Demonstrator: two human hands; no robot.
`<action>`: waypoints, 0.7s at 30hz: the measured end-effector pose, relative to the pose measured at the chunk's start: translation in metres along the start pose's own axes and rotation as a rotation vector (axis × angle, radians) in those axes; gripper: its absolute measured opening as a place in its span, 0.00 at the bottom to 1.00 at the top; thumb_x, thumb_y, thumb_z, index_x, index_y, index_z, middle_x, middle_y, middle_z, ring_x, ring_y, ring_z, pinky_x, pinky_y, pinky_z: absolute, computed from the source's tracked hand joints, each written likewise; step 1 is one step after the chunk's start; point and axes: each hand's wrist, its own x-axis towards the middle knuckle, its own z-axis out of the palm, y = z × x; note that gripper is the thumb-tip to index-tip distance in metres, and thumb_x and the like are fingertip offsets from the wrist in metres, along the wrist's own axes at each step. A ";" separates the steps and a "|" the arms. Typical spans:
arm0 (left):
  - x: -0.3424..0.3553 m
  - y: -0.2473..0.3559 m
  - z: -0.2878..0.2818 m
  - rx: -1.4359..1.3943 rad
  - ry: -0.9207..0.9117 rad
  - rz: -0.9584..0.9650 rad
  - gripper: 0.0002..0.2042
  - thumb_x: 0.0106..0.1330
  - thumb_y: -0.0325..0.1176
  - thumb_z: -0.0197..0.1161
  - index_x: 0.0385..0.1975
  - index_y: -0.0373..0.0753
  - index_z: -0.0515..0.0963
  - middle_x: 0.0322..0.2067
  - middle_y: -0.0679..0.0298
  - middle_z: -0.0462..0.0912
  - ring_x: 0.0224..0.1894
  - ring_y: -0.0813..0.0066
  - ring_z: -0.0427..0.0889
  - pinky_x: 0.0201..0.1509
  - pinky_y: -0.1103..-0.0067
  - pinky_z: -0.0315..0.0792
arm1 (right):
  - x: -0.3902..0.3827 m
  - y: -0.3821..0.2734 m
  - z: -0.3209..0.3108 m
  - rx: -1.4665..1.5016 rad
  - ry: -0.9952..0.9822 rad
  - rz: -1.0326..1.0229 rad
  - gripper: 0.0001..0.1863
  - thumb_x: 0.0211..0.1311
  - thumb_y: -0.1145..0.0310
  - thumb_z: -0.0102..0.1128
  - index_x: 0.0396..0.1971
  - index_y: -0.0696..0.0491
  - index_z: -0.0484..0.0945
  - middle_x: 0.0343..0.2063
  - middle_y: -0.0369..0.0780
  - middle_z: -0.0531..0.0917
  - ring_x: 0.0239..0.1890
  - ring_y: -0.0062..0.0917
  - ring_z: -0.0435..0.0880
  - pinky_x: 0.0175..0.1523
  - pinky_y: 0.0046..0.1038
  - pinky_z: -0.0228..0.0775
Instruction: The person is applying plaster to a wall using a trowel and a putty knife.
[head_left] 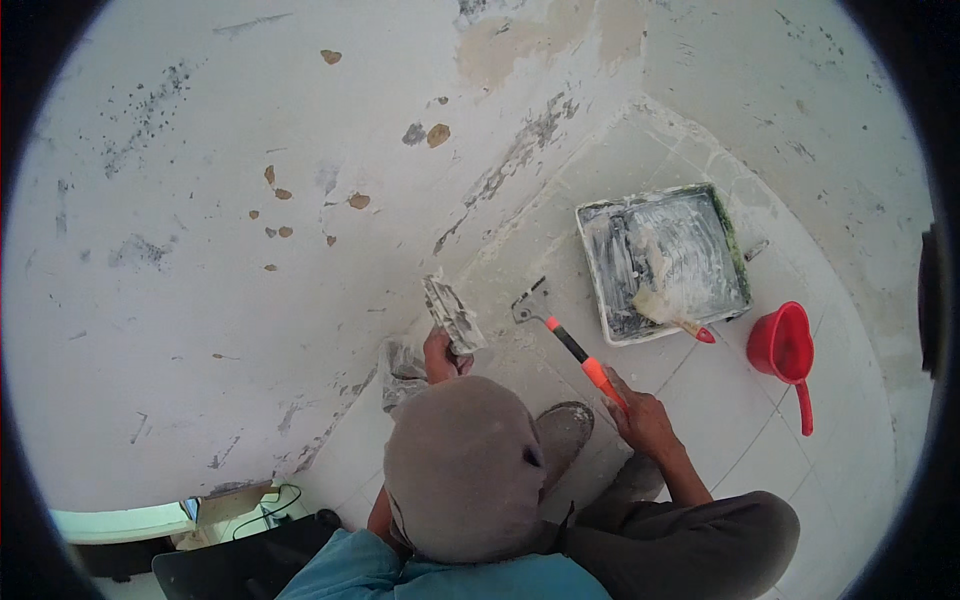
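Note:
My right hand (645, 425) is wrapped round the orange end of a long-handled scraper (572, 345). Its grey metal head lies out ahead to the left, over the floor close to the wall's foot. In my left hand (438, 357) is a flat plastering trowel (453, 313), its face smeared with white and grey putty. The trowel is beside the bottom of the wall, and I cannot tell whether it touches. A grey cap in the lower middle hides most of my left forearm.
Right of the scraper, a putty-smeared square tray (597, 290) holds a paintbrush (672, 312). A red dipper (780, 345) stands beyond it. The patchy white wall (250, 330) fills the left. A grey crumpled piece (400, 368) lies by my left hand, and a dark chair-like object (235, 560) stands lower left.

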 end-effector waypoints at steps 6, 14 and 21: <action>0.014 0.004 -0.016 -0.105 -0.223 -0.054 0.17 0.73 0.50 0.52 0.40 0.41 0.73 0.20 0.70 0.72 0.14 0.82 0.64 0.16 0.80 0.59 | 0.003 0.047 0.045 -0.349 0.006 0.019 0.34 0.69 0.58 0.59 0.73 0.43 0.63 0.29 0.49 0.84 0.32 0.47 0.86 0.39 0.48 0.78; 0.003 0.005 0.015 -0.109 -0.319 -0.071 0.17 0.72 0.48 0.56 0.41 0.37 0.73 0.22 0.66 0.75 0.14 0.81 0.68 0.13 0.79 0.60 | 0.052 0.063 -0.021 -0.395 0.161 -0.064 0.17 0.66 0.57 0.61 0.49 0.52 0.82 0.34 0.47 0.85 0.35 0.45 0.87 0.40 0.47 0.78; -0.017 0.011 0.033 -0.043 -0.374 -0.166 0.19 0.71 0.46 0.57 0.47 0.35 0.75 0.24 0.68 0.77 0.15 0.82 0.68 0.15 0.80 0.60 | 0.187 0.086 -0.093 -0.627 0.253 -0.199 0.10 0.60 0.68 0.60 0.38 0.53 0.83 0.30 0.49 0.86 0.34 0.46 0.88 0.40 0.46 0.80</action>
